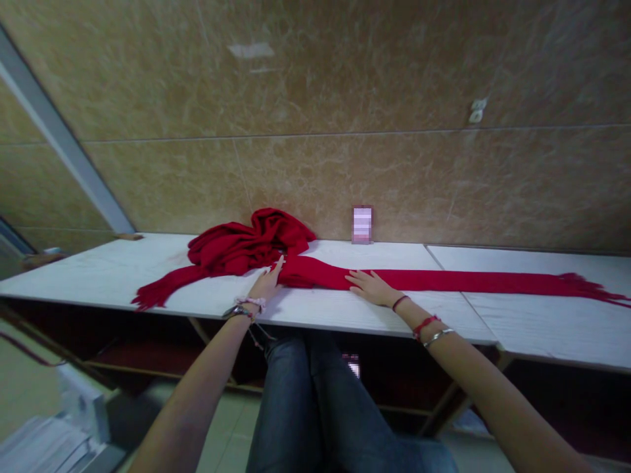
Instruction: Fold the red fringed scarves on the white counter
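A long red scarf [424, 280] with fringed ends lies along a white tabletop. Its right part is flat and narrow, while the left part is heaped into a loose red pile [236, 246], with one fringed end hanging toward the front left edge. My right hand [373, 287] rests palm down on the flat stretch, fingers spread. At the near side of the pile, my left hand [267, 282] touches the scarf where the flat strip meets the heap. Its fingers look stretched out; their undersides are hidden.
A marbled tan wall [315, 177] rises behind the white table [355, 312]. A small pixelated card or screen [362, 225] leans against it. A wall socket [477, 110] is at upper right. Dark shelf compartments [162, 355] lie under the tabletop; a pale box-like object [73, 407] stands lower left.
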`<state>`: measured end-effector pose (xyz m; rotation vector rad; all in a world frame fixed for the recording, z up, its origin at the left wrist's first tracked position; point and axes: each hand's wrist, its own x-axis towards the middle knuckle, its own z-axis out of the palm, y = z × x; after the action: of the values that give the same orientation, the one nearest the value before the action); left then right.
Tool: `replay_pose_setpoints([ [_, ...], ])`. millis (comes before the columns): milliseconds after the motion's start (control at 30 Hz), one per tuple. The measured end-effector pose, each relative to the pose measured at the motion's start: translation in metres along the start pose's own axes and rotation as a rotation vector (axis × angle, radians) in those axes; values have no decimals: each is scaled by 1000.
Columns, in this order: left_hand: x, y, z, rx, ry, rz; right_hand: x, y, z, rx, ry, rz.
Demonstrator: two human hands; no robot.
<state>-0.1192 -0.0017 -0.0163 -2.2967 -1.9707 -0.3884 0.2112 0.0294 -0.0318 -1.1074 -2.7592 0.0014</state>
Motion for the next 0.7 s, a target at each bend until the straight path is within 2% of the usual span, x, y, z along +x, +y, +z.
replay_pose_setpoints([
  [100, -5, -17, -6, 101, -14, 21, -5, 1, 1, -17, -30, -1],
  [167, -15, -36, -13, 160, -23, 4, -12, 6, 0, -19, -35, -2],
  [300, -41, -80, -32, 294, -80, -111, -26, 18, -3, -15, -33, -7],
  [400, -51, -93, -45, 363, -127, -169, -32, 22, -6, 16, -39, 2],
  [500, -45, -71, -53, 358, -181, -150, -31, 20, -9, 63, -65, 22],
  [633, -24, -13, -52, 171, -301, 86, -25, 16, -9, 39, 1, 68],
  [700, -16, 6, -46, 115, -316, 96, -23, 15, -8, 21, 31, 82],
])
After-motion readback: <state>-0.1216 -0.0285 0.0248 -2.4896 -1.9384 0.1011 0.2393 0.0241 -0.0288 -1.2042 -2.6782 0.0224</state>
